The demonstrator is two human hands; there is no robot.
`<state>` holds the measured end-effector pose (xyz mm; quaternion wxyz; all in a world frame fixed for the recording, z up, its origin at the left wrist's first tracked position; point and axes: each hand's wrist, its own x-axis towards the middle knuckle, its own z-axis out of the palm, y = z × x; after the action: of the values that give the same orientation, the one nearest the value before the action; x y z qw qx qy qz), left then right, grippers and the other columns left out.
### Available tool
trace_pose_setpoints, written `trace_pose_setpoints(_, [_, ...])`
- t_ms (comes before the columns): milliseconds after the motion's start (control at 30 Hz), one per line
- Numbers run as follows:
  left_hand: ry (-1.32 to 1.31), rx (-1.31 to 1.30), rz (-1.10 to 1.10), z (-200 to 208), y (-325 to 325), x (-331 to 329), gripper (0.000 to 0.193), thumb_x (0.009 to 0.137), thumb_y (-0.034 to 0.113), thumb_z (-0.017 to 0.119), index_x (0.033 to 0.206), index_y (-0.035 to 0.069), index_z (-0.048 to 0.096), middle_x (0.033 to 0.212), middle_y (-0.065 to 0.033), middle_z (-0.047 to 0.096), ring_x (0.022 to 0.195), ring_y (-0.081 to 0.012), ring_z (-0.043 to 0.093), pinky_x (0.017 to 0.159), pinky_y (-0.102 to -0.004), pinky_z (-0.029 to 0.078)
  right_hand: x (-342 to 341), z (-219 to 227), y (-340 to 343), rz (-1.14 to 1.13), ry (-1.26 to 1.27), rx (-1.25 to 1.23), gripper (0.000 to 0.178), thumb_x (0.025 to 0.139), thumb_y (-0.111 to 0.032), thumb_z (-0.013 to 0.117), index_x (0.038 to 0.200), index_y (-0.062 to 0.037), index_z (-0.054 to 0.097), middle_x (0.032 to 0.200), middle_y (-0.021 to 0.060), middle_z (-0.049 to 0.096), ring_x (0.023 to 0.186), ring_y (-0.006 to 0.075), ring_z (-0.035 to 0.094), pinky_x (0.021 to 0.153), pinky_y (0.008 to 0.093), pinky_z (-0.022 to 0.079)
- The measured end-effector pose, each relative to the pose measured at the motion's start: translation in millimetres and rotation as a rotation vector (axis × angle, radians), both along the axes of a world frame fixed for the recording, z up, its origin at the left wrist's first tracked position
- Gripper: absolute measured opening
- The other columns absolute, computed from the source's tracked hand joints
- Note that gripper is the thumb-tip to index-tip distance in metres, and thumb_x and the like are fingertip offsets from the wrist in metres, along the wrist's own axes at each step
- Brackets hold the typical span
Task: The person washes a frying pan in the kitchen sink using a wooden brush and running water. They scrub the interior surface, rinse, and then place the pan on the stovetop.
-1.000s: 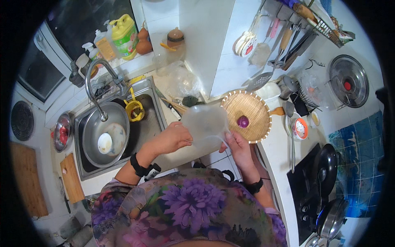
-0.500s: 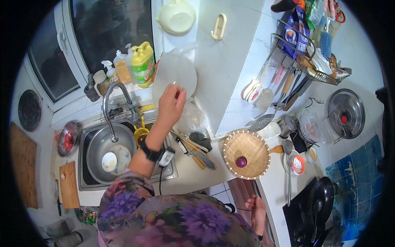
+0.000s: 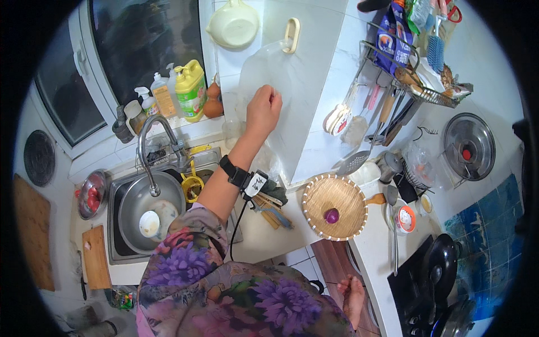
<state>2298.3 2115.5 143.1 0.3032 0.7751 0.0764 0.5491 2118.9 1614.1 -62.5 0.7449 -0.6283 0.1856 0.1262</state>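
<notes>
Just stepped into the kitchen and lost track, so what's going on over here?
A person stands at the counter beside the sink, left hand raised against a clear plastic bag that hangs from a cream wall hook on the tiled wall. The right hand is out of view. On the counter, a round woven basket holds one small purple onion. A steel bowl with a plate sits in the sink.

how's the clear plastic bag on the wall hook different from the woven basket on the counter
The clear plastic bag hangs upright from the hook, limp and see-through; the woven basket lies flat on the counter, stiff and tan. The left hand touches the bag; nothing touches the basket. The basket holds a purple onion; the bag looks empty.
</notes>
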Motion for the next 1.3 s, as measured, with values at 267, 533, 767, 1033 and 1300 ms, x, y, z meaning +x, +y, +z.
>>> trace_pose_setpoints(267, [-0.019,-0.014,0.051,-10.0,-22.5,-3.2,0.017,0.088,0.015,0.061,0.082,0.001,0.053,0.076,-0.0139,0.058,0.068,-0.0269,0.058,0.063,-0.0370,0.046,-1.7,-7.9,-22.3,0.069,0.010,0.030,0.032,0.099,-0.030,0.055,0.112,-0.0007,0.058,0.084,0.0096,0.066,0.070,0.0194,0.064,0.067,0.0300,0.051])
trace_pose_setpoints(533, [0.032,0.015,0.091,17.1,14.3,13.9,0.019,0.088,0.014,0.061,0.078,0.001,0.052,0.067,-0.0077,0.055,0.059,-0.0169,0.055,0.058,-0.0303,0.046,16.9,-21.3,-66.3,0.196,0.025,0.101,0.034,0.098,-0.032,0.055,0.114,-0.0013,0.057,0.083,0.0099,0.066,0.069,0.0205,0.064,0.065,0.0322,0.054])
trace_pose_setpoints(767, [0.055,-0.136,-0.033,3.1,12.8,23.5,0.018,0.086,0.017,0.063,0.080,0.002,0.053,0.072,-0.0148,0.058,0.066,-0.0305,0.058,0.062,-0.0392,0.046,21.3,-17.9,-90.5,0.132,0.011,0.045,0.032,0.099,-0.030,0.053,0.112,-0.0009,0.058,0.083,0.0087,0.066,0.068,0.0179,0.064,0.065,0.0306,0.052])
trace_pose_setpoints(1033, [0.009,-0.179,-0.030,4.9,22.5,32.4,0.019,0.087,0.018,0.062,0.080,0.002,0.054,0.070,-0.0126,0.060,0.063,-0.0260,0.060,0.059,-0.0376,0.047,9.3,-16.3,-73.5,0.080,0.052,0.057,0.028,0.100,-0.025,0.053,0.110,0.0000,0.058,0.081,0.0087,0.066,0.067,0.0174,0.063,0.066,0.0300,0.052])
trace_pose_setpoints(1300, [0.010,-0.468,-0.308,-31.3,19.2,13.7,0.015,0.091,0.016,0.062,0.084,0.003,0.057,0.071,-0.0009,0.057,0.063,-0.0086,0.055,0.059,-0.0254,0.051,-4.7,-22.2,-56.9,0.043,0.017,0.032,0.031,0.100,-0.027,0.053,0.109,0.0015,0.059,0.084,0.0107,0.067,0.069,0.0183,0.065,0.067,0.0298,0.054])
